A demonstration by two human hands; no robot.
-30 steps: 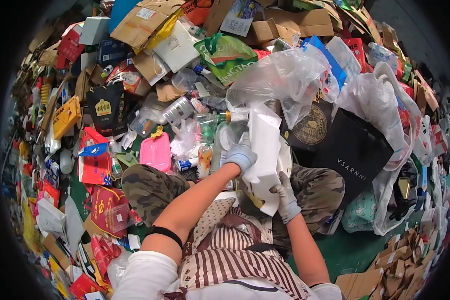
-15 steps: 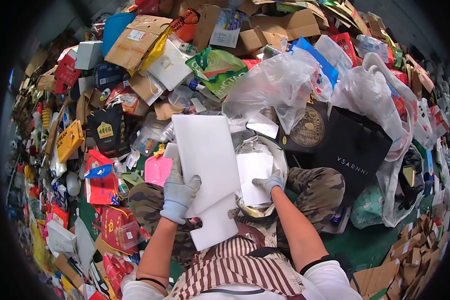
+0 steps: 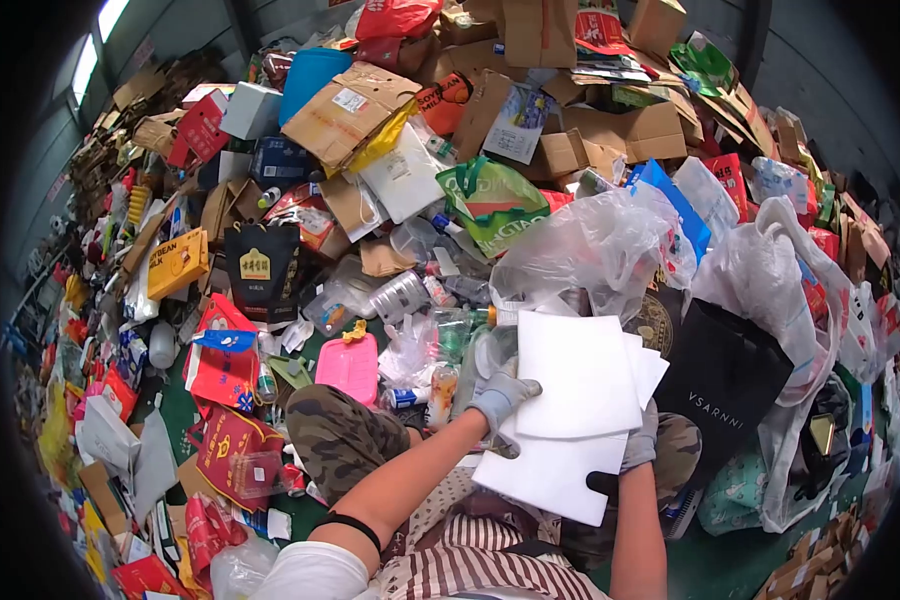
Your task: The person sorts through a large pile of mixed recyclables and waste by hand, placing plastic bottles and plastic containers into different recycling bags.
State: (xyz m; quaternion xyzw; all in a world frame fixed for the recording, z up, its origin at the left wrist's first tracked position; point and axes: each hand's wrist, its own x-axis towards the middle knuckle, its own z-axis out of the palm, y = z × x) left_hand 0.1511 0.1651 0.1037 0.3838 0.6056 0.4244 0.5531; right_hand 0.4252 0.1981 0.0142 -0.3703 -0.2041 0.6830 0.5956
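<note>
A stack of flat white foam sheets (image 3: pixel 578 375) lies between my two hands, above my lap. A lower sheet with a cut-out notch (image 3: pixel 550 475) sticks out toward me, and smaller white pieces (image 3: pixel 647 366) show at the right edge. My gloved left hand (image 3: pixel 507 397) is closed on the stack's left edge, thumb on top. On the right side, my gloved right hand (image 3: pixel 642 440) grips the edge, its fingers mostly hidden behind the sheets. Just past my left hand is a clear plastic container (image 3: pixel 488 352).
Mixed waste is heaped all around. A black paper bag (image 3: pixel 722 375) stands at right beside clear plastic bags (image 3: pixel 595 250). A pink tray (image 3: pixel 348 369) and plastic bottles (image 3: pixel 400 297) lie at left. Cardboard boxes (image 3: pixel 350 115) are piled behind.
The foam sheets have moved right, over where the white pieces in the round container were. My right hand has shifted to the stack's right edge. The camera view has tilted up and turned left.
</note>
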